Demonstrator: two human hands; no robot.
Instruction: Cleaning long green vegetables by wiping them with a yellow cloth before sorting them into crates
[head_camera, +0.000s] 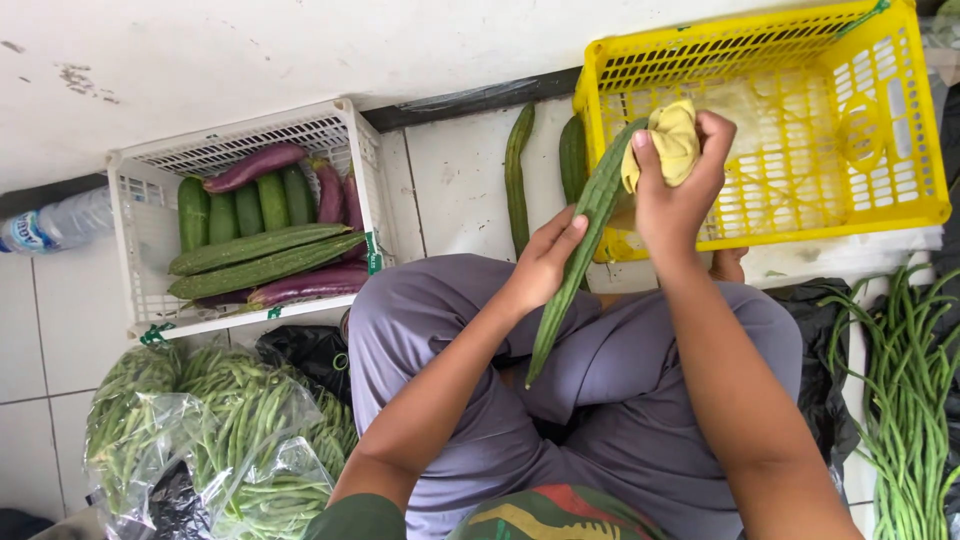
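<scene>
While the person sits cross-legged on the tiled floor in grey trousers, both hands work on one long ridged gourd held slantwise above the lap, its thin tip pointing down toward the knees and its upper end reaching the front wall of the yellow crate. The left hand cups the gourd near its middle, fingers curled loosely around the far side and thumb laid along the near side. The right hand is closed around a crumpled yellow cloth, pressing it against the gourd's upper end.

Two more long green gourds lie on the floor just beside the yellow crate, on its left. Further left stands a white crate holding cucumbers standing upright, purple aubergines and two ridged gourds lying across the middle. Below it sit clear plastic bags of green beans (packed tight, heaped against one another). On the far right a loose bundle of yardlong beans lies on the floor beside the person's knee. A plastic water bottle lies at the left edge, near the wall.
</scene>
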